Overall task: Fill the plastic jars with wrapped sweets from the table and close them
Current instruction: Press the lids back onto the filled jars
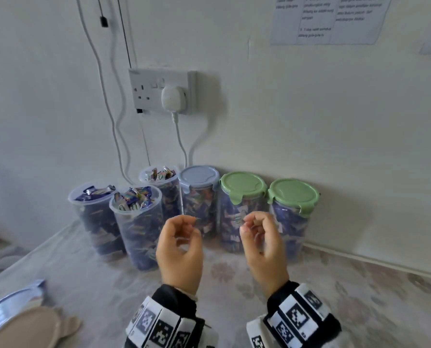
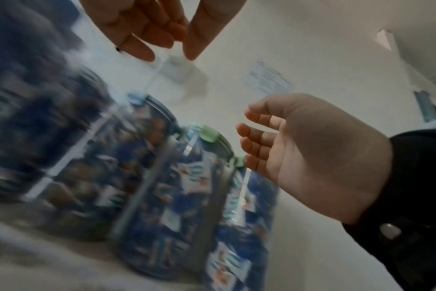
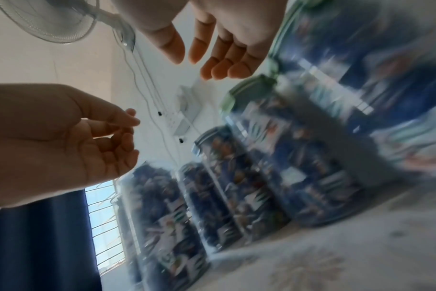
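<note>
Jars of clear plastic, tall and round, packed with blue-wrapped sweets, stand in a cluster against the white wall at twelve o'clock from both hands. On the right, three are closed: a grey-blue-lidded jar (image 1: 199, 197) and two green-lidded jars (image 1: 243, 209) (image 1: 293, 214), standing close side by side. At about eleven o'clock three more are lidless: the front open jar (image 1: 136, 227), heaped to its rim, the left open jar (image 1: 94, 217) just behind it and the rear open jar (image 1: 159, 187) next to the grey-blue lid.

Spare lids, one beige and round (image 1: 23, 327) with a pale blue one (image 1: 13, 300) partly beneath it, lie on the floral tablecloth (image 1: 234, 275) at about eight o'clock, well apart from the jars.

Both hands hover above the cloth, just in front of the closed jars. The left hand (image 1: 180, 249) has loosely curled fingers and holds nothing. The right hand (image 1: 263, 247) is the same, fingers relaxed and apart, empty in both wrist views.

Judging from this, filling looks done and three closures remain. The coming move turns on the lids lying flat, low and to the left, with the upright open jars also left of centre, so the left hand is the nearer for both. Each lid would need to come down square on a rim, and the heaped sweets may hold it up.
</note>
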The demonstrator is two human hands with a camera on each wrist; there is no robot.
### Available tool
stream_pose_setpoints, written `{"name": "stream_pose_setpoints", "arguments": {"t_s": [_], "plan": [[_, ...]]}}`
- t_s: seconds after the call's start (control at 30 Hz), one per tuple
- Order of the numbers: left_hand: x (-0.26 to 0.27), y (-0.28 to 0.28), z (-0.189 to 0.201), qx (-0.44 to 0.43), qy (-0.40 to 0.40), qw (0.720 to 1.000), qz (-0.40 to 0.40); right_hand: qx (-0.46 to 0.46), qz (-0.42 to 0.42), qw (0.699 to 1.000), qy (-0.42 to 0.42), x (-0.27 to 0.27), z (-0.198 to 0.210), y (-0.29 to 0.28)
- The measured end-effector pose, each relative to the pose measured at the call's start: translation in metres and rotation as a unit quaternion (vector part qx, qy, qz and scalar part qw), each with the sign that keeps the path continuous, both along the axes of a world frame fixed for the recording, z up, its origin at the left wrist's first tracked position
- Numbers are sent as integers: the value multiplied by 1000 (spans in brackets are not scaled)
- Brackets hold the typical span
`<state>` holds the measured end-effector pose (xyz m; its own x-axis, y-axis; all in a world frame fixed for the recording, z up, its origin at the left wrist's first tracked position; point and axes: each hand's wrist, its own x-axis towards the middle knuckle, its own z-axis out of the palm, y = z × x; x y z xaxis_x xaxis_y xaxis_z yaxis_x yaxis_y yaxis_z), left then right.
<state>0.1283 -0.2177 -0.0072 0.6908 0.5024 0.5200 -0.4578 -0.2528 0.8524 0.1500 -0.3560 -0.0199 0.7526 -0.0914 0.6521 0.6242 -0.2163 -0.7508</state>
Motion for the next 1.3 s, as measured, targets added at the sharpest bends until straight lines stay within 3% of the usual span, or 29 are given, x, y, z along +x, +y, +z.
{"name": "stream_pose_setpoints", "arguments": {"t_s": [0.13, 0.23, 0.3, 0.4, 0.57, 0.7, 0.8, 0.97, 1.3], "plan": [[2, 66, -1, 14, 2, 994, 113, -4, 107, 991, 81, 16, 2, 65], [10, 105, -8, 52, 107, 983, 140, -18, 175, 973, 146, 32, 5, 107], [16, 125, -17, 67, 164, 977, 114, -19, 209, 961, 179, 43, 8, 129], [22, 142, -25, 61, 180, 981, 30, -6, 232, 951, 205, 52, 10, 150], [26, 152, -21, 33, 165, 985, -50, 23, 260, 942, 213, 57, 7, 164], [26, 157, -17, -51, 133, 986, -90, 30, 240, 949, 202, 59, 3, 163], [21, 160, -12, -77, 123, 983, -115, 4, 235, 953, 191, 55, 9, 158], [-1, 167, 1, -52, 135, 974, -173, -81, 249, 942, 211, 31, 33, 135], [-82, 177, 13, -62, 137, 954, -261, -233, 287, 899, 235, -46, 74, 118]]}}
